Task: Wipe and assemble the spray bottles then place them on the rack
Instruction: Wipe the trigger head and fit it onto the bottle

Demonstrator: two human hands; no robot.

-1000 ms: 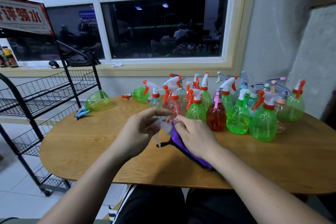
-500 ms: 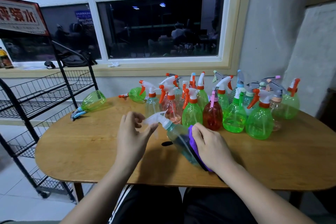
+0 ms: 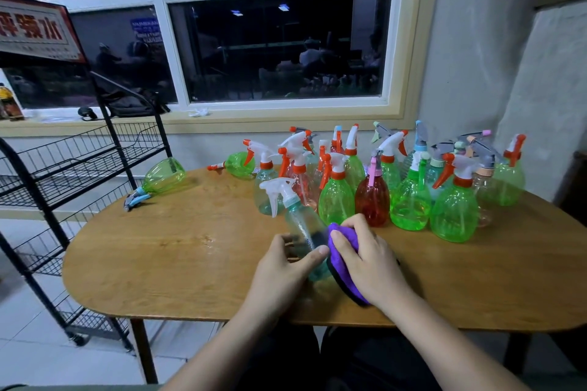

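The black wire rack (image 3: 79, 168) stands left of the desk (image 3: 158, 247). My left hand (image 3: 279, 276) has its fingers wrapped round the clear teal spray bottle (image 3: 300, 225), tilted above the desk's near side; my right hand (image 3: 371, 263) fingers clamp the purple cloth (image 3: 337, 228) against it
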